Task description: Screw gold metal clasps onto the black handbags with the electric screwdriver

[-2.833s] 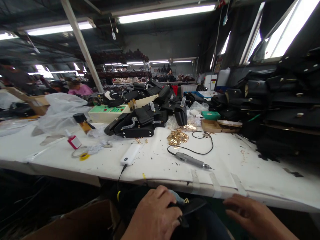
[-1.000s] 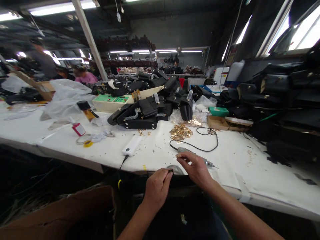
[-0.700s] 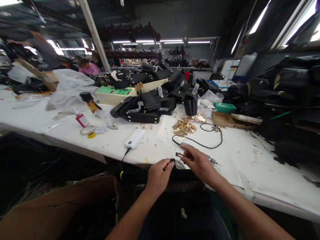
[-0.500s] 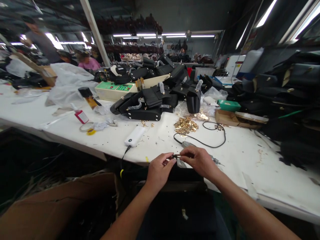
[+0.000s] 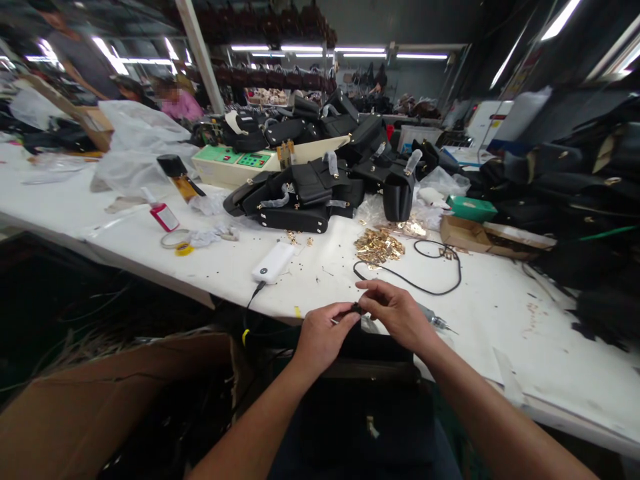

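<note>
My left hand pinches a small dark piece between thumb and fingers at the table's front edge. My right hand meets it from the other side, thumb and fingertips closed at the same piece, too small to name. Below both hands a black handbag with a gold clasp lies on my lap, partly in shadow. Behind my right hand, partly hidden, a grey electric screwdriver rests on the table, its tip pointing right.
Gold metal fittings lie heaped beyond my hands, beside a black cord. A white power bank is to the left. Black bags are piled behind. A red bottle stands further left; a cardboard box sits below the table edge.
My right fingers have shifted slightly up and closer to my left fingertips, covering more of the small piece. The head view has turned a little left.
</note>
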`<state>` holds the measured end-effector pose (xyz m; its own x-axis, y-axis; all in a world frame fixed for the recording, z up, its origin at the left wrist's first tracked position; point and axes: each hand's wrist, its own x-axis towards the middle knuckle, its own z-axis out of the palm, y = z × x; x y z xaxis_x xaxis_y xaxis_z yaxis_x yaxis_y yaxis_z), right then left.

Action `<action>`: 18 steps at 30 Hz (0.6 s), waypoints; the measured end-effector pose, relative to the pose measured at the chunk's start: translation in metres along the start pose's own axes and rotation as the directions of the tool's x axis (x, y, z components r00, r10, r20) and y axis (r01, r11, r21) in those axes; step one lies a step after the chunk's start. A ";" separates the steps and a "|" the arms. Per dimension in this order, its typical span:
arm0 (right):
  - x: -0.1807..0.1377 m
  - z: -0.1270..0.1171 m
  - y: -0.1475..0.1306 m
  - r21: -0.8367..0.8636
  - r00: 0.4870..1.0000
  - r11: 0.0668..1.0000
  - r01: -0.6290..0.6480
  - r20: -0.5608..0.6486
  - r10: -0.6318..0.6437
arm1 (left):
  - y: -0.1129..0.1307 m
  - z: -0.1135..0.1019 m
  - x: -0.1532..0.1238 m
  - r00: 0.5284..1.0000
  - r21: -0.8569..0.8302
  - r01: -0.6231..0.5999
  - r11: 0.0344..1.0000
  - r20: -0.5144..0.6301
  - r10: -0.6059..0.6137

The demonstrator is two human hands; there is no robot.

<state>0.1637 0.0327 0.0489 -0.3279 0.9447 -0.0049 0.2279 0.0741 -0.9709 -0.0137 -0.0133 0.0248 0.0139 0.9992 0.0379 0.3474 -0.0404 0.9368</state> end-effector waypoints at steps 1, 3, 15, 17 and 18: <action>0.000 0.002 0.000 0.003 1.000 1.000 0.000 -0.019 0.000 | 0.000 0.000 0.000 1.000 -0.004 -0.002 1.000 0.007 0.002; -0.001 0.004 0.000 -0.030 0.998 0.999 0.021 -0.056 -0.023 | -0.001 -0.001 -0.001 1.000 -0.003 -0.001 1.000 0.008 0.001; -0.015 0.007 0.003 -0.098 0.995 0.991 0.094 -0.019 -0.096 | 0.003 -0.004 -0.004 0.997 -0.113 0.064 0.992 0.048 -0.059; -0.017 0.008 0.004 -0.112 0.994 0.990 0.090 -0.046 -0.095 | 0.004 -0.005 -0.005 0.997 -0.096 0.068 0.993 0.049 -0.064; -0.018 0.009 0.005 -0.119 0.993 0.989 0.083 -0.068 -0.092 | 0.005 -0.005 -0.005 0.997 -0.091 0.069 0.993 0.051 -0.064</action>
<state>0.1621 0.0133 0.0424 -0.2841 0.9535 0.1006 0.3071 0.1899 -0.9325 -0.0172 -0.0185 0.0307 0.0394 0.9984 -0.0402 0.2609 0.0286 0.9649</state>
